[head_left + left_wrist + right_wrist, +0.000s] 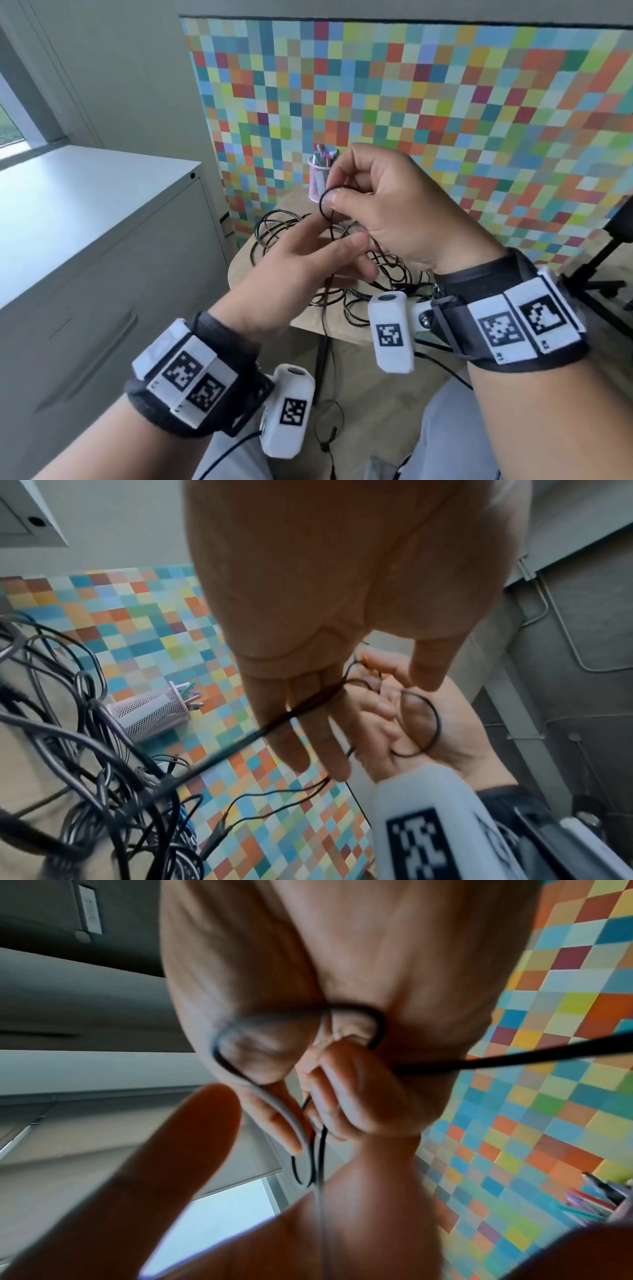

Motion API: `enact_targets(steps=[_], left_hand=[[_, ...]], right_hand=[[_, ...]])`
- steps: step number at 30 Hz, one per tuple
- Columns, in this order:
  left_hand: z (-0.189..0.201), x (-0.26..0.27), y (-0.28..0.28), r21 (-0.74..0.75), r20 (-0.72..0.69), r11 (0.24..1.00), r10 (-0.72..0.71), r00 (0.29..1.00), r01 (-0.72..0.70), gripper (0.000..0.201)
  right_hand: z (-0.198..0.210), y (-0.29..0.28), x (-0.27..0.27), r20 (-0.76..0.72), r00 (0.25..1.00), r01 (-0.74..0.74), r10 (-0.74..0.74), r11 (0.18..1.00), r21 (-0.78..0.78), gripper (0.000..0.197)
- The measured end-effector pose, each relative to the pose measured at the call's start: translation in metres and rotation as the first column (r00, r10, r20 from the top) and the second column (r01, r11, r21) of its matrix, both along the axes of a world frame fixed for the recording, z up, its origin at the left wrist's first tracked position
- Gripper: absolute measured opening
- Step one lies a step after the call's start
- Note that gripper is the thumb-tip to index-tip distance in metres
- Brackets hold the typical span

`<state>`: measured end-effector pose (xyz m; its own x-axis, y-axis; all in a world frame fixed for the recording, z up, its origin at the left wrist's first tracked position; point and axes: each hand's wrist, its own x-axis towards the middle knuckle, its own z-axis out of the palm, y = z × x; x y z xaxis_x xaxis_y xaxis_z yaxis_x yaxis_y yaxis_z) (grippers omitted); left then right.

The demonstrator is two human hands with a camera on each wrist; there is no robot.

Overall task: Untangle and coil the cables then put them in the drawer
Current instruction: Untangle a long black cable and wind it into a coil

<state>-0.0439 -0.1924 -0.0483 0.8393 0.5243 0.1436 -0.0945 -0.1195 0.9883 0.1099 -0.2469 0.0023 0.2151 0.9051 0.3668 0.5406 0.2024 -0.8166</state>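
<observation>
While looped over the right hand (387,209) fingers' pinch, thin black cable (326,200) across straight left hand (294,270) fingers.

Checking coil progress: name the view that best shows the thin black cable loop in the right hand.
Left wrist view: the thin black cable loop lies whole against the right hand. Head view shows part of it; right wrist view blurs it.

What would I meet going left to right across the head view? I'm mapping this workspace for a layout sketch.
Grey drawer cabinet → left hand → pink mesh pen cup → right hand, pinching a thin black cable → office chair base at the far right.
</observation>
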Motion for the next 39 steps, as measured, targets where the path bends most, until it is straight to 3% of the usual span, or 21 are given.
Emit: enact_targets(steps=[3,7,9,12,16,19,26,28,30,33,35,37,39], left_hand=[[-0.002,0.003,-0.004,-0.017,0.054,0.999,0.031,0.998,-0.030,0.043],[-0.006,0.003,-0.003,0.091,-0.036,0.995,0.053,0.998,-0.050,0.027],[-0.009,0.004,-0.003,0.151,-0.025,0.986,0.076,0.997,-0.072,0.033],[-0.004,-0.002,0.009,0.047,0.095,0.976,0.209,0.973,-0.214,0.038],[0.012,-0.026,0.041,-0.171,0.265,0.884,0.466,0.844,-0.435,0.043],[0.022,-0.046,0.068,-0.260,0.304,0.792,0.611,0.731,-0.553,0.042],[0.012,-0.062,0.097,-0.099,0.242,0.662,0.740,0.627,-0.743,0.041],[0.010,-0.061,0.099,-0.087,0.220,0.635,0.764,0.607,-0.768,0.039],[0.007,-0.057,0.097,0.018,0.152,0.658,0.743,0.652,-0.753,0.037],[0.001,-0.046,0.086,0.255,-0.007,0.746,0.638,0.770,-0.615,0.034],[-0.003,-0.038,0.077,0.407,-0.104,0.774,0.566,0.818,-0.484,0.028],[-0.004,-0.032,0.069,0.486,-0.164,0.779,0.526,0.834,-0.396,0.021],[0.000,-0.031,0.056,0.492,-0.132,0.776,0.515,0.847,-0.395,0.032]], right_hand=[[-0.001,0.001,0.006,0.004,0.999,0.041,-0.041,0.999,0.033,0.004],[-0.006,0.003,0.010,0.012,0.998,0.055,-0.056,0.998,0.034,0.003],[-0.007,0.003,0.010,0.012,0.998,0.061,-0.061,0.998,0.030,0.005],[-0.007,-0.004,0.018,0.019,0.998,0.060,-0.060,0.998,-0.009,0.011],[-0.012,-0.022,0.038,0.009,1.000,-0.007,0.009,0.989,-0.148,0.018],[-0.019,-0.036,0.055,0.062,0.998,0.027,-0.015,0.979,-0.204,0.014],[-0.028,-0.051,0.080,0.037,0.995,0.101,-0.095,0.971,-0.215,0.016],[-0.028,-0.051,0.079,-0.030,0.997,0.067,-0.075,0.976,-0.207,0.017],[-0.026,-0.049,0.071,-0.257,0.966,-0.003,-0.040,0.986,-0.165,0.015],[-0.018,-0.043,0.044,-0.611,0.789,-0.107,0.069,0.994,-0.026,0.006],[-0.014,-0.038,0.026,-0.713,0.688,-0.133,0.134,0.989,0.058,0.008],[-0.012,-0.032,0.011,-0.738,0.653,-0.134,0.168,0.985,0.105,0.004],[-0.012,-0.027,-0.002,-0.750,0.630,-0.145,0.202,0.979,0.141,0.006]])
